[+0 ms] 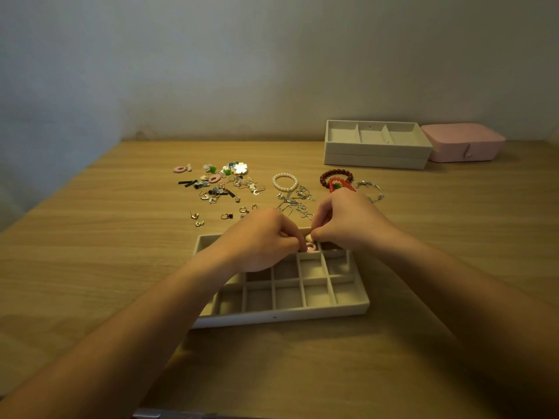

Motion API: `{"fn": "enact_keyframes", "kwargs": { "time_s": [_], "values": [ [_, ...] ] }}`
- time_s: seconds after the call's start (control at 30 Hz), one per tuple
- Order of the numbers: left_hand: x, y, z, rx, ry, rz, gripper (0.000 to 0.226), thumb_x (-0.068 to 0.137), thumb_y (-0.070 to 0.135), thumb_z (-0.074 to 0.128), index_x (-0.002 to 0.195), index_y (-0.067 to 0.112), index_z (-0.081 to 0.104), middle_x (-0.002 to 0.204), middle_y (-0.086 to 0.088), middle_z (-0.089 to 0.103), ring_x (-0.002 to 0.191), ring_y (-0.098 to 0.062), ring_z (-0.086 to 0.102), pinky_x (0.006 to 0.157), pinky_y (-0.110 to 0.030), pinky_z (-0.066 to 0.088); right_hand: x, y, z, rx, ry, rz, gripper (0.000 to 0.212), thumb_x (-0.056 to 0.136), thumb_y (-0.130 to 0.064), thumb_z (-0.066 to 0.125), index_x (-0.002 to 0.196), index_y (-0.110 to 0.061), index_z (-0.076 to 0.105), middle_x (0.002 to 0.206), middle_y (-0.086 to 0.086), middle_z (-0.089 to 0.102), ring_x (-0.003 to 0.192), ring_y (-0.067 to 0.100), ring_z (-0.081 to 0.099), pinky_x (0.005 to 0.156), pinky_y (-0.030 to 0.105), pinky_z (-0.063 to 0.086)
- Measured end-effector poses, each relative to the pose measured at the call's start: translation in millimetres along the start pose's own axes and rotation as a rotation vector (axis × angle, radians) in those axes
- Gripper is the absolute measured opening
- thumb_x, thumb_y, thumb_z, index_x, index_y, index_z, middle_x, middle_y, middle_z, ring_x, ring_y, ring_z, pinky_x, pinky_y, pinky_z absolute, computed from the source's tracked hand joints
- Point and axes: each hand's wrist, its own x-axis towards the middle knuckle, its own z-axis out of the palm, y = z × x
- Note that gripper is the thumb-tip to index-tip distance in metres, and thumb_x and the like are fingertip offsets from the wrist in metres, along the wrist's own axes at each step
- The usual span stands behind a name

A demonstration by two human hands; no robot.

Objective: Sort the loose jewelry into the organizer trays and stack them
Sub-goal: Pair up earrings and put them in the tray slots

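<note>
1. Head view, the hands: the left hand (263, 241) and the right hand (348, 223) meet over the far row of the grid tray (281, 316). The fingers of both are curled and pinched together on one small pink earring (311, 247) — its full shape is hidden by the fingertips.
2. Head view, the deciding relation: the earring sits right between the two sets of fingertips, just above a far-row compartment. The drop looks to be straight down, and neither hand is nearer than the other.
3. Head view, the loose pieces: beyond the tray on the surface (90, 237) lie a scatter of earrings (217, 182), a pearl bracelet (285, 182), red bead bracelets (336, 179) and tangled chains (298, 201). The left hand is nearer the earrings, the right nearer the chains and bracelets.
4. Head view, far right: two stacked trays (378, 157) stand just beside a pink box (462, 143). The grid compartments in sight look unfilled — sorting seems barely begun.
</note>
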Motion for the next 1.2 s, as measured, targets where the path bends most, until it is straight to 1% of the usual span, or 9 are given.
{"fn": "enact_keyframes", "kwargs": {
  "time_s": [0.07, 0.17, 0.33, 0.47, 0.57, 0.77, 1.03, 1.13, 1.2],
  "values": [
    [0.7, -1.4, -0.1, -0.032, 0.018, 0.003, 0.022, 0.09, 0.023, 0.063, 0.083, 0.033, 0.081, 0.078, 0.001, 0.074, 0.067, -0.015, 0.06, 0.059, -0.029, 0.046, 0.3, -1.8, -1.9, 0.034, 0.0, 0.021, 0.018, 0.078, -0.012, 0.081, 0.065, -0.023, 0.073, 0.07, -0.005, 0.07, 0.071, 0.008, 0.066, 0.055, 0.02, 0.049],
    [1.3, -1.7, -0.1, -0.067, 0.059, 0.016, 0.023, 0.09, 0.023, 0.062, 0.084, 0.034, 0.081, 0.081, 0.006, 0.075, 0.077, -0.013, 0.065, 0.074, -0.033, 0.055, 1.0, -1.7, -5.4, 0.118, 0.003, 0.047, 0.015, 0.077, -0.014, 0.084, 0.068, -0.019, 0.073, 0.071, -0.002, 0.072, 0.074, 0.012, 0.069, 0.064, 0.029, 0.058],
    [-2.1, -1.5, 0.7, -0.029, 0.017, 0.022, 0.022, 0.091, 0.024, 0.062, 0.087, 0.034, 0.081, 0.075, 0.008, 0.073, 0.066, -0.012, 0.062, 0.06, -0.031, 0.049, 1.8, -1.8, -3.5, 0.049, -0.012, 0.052, 0.017, 0.076, -0.016, 0.085, 0.066, -0.018, 0.071, 0.069, -0.002, 0.071, 0.069, 0.01, 0.068, 0.057, 0.023, 0.053],
    [-6.4, -10.5, -19.4, -0.172, 0.126, -0.023, 0.025, 0.092, 0.015, 0.06, 0.084, 0.028, 0.08, 0.056, 0.02, 0.063, 0.05, 0.0, 0.05, 0.05, -0.019, 0.042, 6.7, -6.3, -13.4, 0.083, 0.026, 0.056, 0.014, 0.078, -0.019, 0.084, 0.073, -0.015, 0.072, 0.075, -0.002, 0.07, 0.074, 0.01, 0.065, 0.058, 0.022, 0.048],
    [-9.3, -21.8, -38.2, -0.207, 0.179, -0.059, 0.025, 0.094, 0.015, 0.059, 0.084, 0.027, 0.078, 0.076, 0.007, 0.071, 0.068, -0.022, 0.057, 0.06, -0.032, 0.05, 14.4, -17.7, -14.8, 0.144, 0.028, 0.038, 0.015, 0.081, -0.021, 0.083, 0.078, -0.015, 0.07, 0.079, 0.0, 0.068, 0.078, 0.013, 0.064, 0.061, 0.025, 0.048],
    [0.0, -57.7, -60.3, -0.246, 0.352, -0.19, 0.022, 0.093, 0.012, 0.06, 0.086, 0.023, 0.077, 0.081, 0.006, 0.068, 0.073, -0.007, 0.058, 0.063, -0.026, 0.045, 43.3, -47.6, 3.3, 0.22, -0.042, -0.014, 0.014, 0.083, -0.017, 0.081, 0.084, -0.009, 0.07, 0.085, 0.005, 0.069, 0.081, 0.017, 0.064, 0.065, 0.028, 0.051],
    [14.2, -124.5, -84.5, -0.292, 0.556, -0.38, 0.009, 0.088, 0.015, 0.074, 0.086, 0.023, 0.072, 0.083, 0.001, 0.068, 0.075, -0.012, 0.061, 0.063, -0.027, 0.044, 87.3, -79.6, 31.8, 0.234, -0.189, -0.065, 0.003, 0.091, -0.016, 0.073, 0.088, -0.017, 0.072, 0.096, 0.0, 0.069, 0.091, 0.014, 0.063, 0.07, 0.026, 0.049],
    [12.7, -144.4, -84.6, -0.314, 0.509, -0.434, 0.006, 0.088, 0.02, 0.076, 0.087, 0.025, 0.073, 0.091, 0.002, 0.072, 0.081, -0.012, 0.066, 0.07, -0.032, 0.055, 96.9, -94.7, 44.6, 0.23, -0.228, -0.117, 0.007, 0.094, -0.014, 0.07, 0.093, -0.019, 0.076, 0.094, -0.006, 0.067, 0.09, 0.01, 0.061, 0.065, 0.021, 0.045],
    [10.0, -152.0, -82.3, -0.278, 0.411, -0.433, 0.005, 0.087, 0.023, 0.077, 0.091, 0.025, 0.074, 0.091, 0.002, 0.073, 0.079, -0.011, 0.067, 0.072, -0.029, 0.055, 101.3, -103.6, 51.0, 0.2, -0.249, -0.141, 0.012, 0.095, -0.014, 0.068, 0.098, -0.017, 0.079, 0.09, -0.006, 0.068, 0.087, 0.011, 0.062, 0.065, 0.022, 0.046]
  ]
}}
